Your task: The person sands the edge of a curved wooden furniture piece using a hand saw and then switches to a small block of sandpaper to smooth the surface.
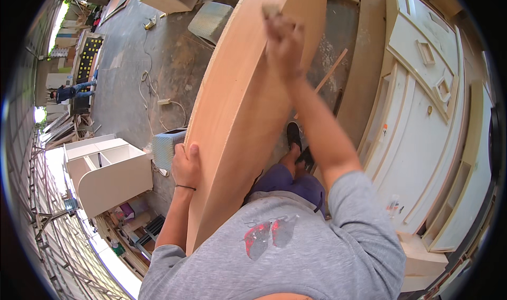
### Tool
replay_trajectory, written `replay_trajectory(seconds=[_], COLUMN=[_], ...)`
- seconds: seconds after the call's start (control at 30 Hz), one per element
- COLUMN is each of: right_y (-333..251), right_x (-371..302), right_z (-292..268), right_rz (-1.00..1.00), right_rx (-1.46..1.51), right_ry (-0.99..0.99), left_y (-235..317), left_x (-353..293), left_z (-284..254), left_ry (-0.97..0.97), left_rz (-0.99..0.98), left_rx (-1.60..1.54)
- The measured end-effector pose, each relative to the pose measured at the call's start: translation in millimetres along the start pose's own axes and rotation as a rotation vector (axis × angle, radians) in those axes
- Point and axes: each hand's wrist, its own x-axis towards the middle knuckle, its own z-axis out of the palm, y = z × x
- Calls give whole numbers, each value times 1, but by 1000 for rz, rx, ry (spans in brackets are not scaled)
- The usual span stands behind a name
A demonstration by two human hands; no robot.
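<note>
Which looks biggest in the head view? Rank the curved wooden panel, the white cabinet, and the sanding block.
1. Curved wooden panel, though nearness to the camera inflates it.
2. White cabinet.
3. Sanding block, under the right hand.

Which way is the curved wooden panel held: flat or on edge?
On edge: the curved wooden panel stands tilted, left hand gripping its edge, right hand pressing a small block on it.

Single head view, looking steeply down, close over torso, fisheye.
</note>
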Motion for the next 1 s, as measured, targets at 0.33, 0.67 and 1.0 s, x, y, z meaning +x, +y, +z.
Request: replay_trajectory(seconds=[0.33,0.67,1.0], right_y=[-104,-129,-1], right_x=[-131,-158,1], right_z=[-35,-56,-9], right_rz=[172,-128,-240], right_rx=[378,82,-264], right_ry=[-170,-412,-245], left_y=[-16,-17,-13], left_x=[-4,2,10], left_z=[2,5,10], left_ry=[37,41,77], left_rz=[26,26,125], left_rx=[25,47,-41])
